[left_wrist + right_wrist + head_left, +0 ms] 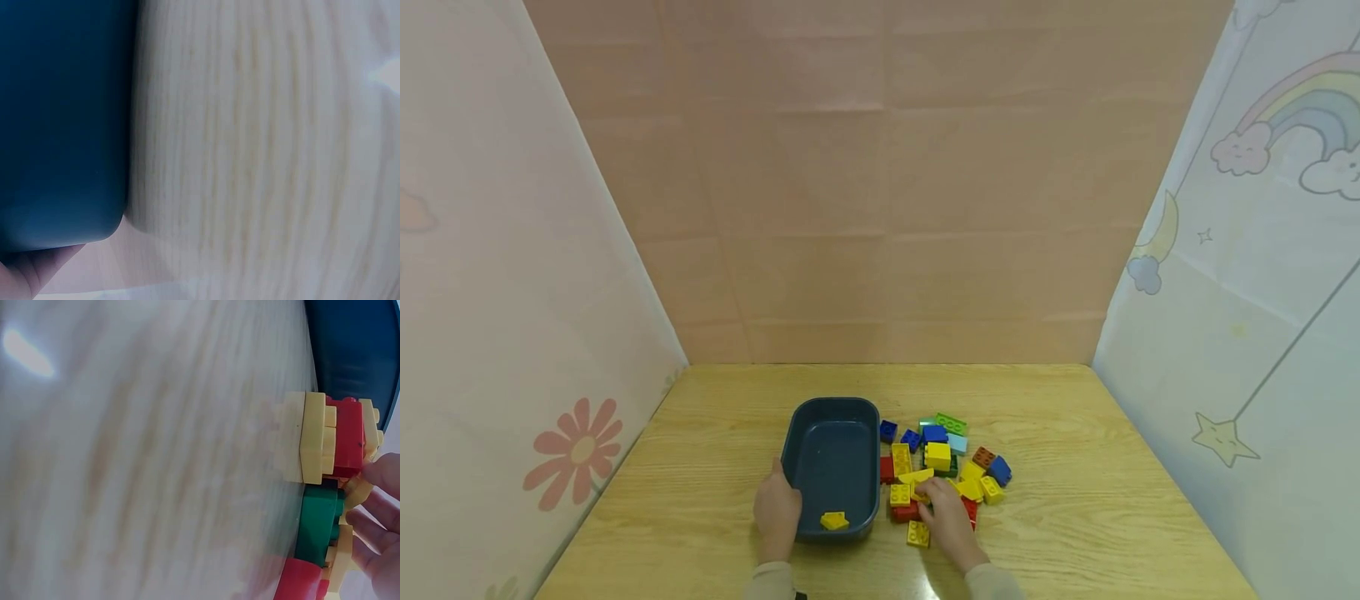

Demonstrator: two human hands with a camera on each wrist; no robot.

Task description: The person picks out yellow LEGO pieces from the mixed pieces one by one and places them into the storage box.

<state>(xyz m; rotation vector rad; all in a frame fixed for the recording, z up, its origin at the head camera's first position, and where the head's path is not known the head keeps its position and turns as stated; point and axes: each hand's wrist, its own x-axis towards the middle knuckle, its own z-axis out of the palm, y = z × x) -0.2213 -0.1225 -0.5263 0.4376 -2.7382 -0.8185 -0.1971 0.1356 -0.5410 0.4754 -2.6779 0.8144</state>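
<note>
A dark blue tub (838, 462) stands on the table with one yellow brick (834, 521) inside, near its front end. My left hand (777, 510) holds the tub's left side at the rim; the left wrist view shows part of this hand (31, 272) against the tub's wall (62, 125). To the right of the tub my right hand (951, 521) reaches into a heap of toy building bricks. Its thumb and fingers pinch a yellow brick (357, 490), partly hidden by the fingers. Red (349, 437), green (315, 519) and other yellow bricks (314, 437) lie close around those fingertips.
Blue (888, 431), brown (983, 457) and light green bricks (951, 424) lie farther back in the heap, next to the tub. The wooden table (1097, 500) is bounded by a tan backdrop (887, 208) and patterned side panels (1225, 292).
</note>
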